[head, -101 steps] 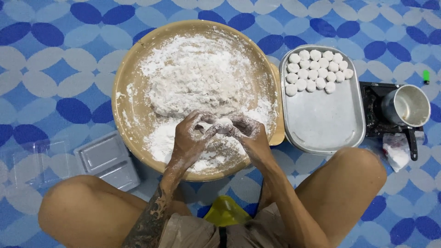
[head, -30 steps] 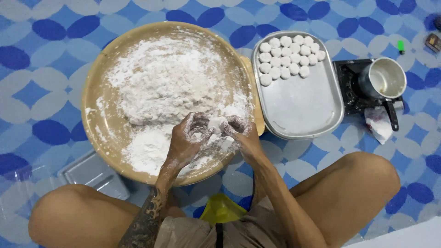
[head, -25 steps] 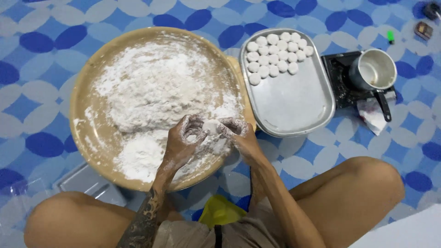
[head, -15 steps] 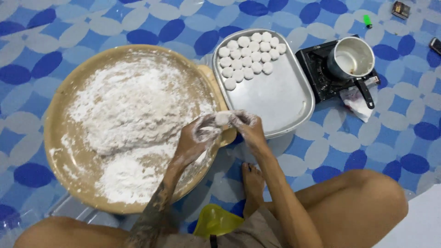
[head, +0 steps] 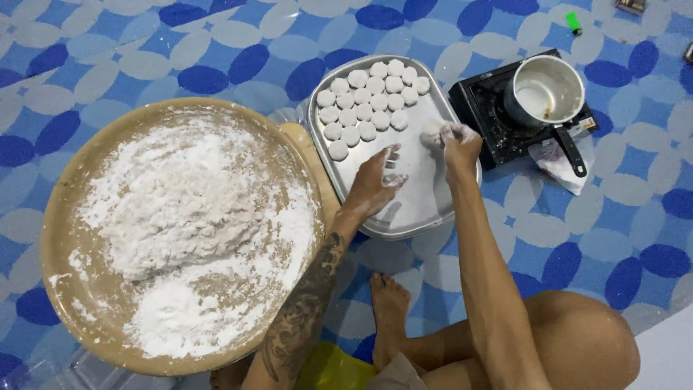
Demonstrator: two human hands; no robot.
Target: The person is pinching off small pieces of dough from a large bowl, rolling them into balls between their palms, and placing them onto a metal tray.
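Both my hands have left the flour bowl (head: 65, 238) for the tray (head: 426, 209): right hand (head: 456, 141) now pinches a fresh dough ball (head: 432, 130) near the tray's right edge, left hand (head: 375, 180) flat, empty, mid-tray.

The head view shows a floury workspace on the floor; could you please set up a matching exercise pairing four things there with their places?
Things:
1. dough ball
2. round basin
3. small pot
4. left hand

Places:
A. on the black burner
B. in the right hand
C. over the metal tray
D. left of the tray, holding flour

Pairs: 1-B, 2-D, 3-A, 4-C
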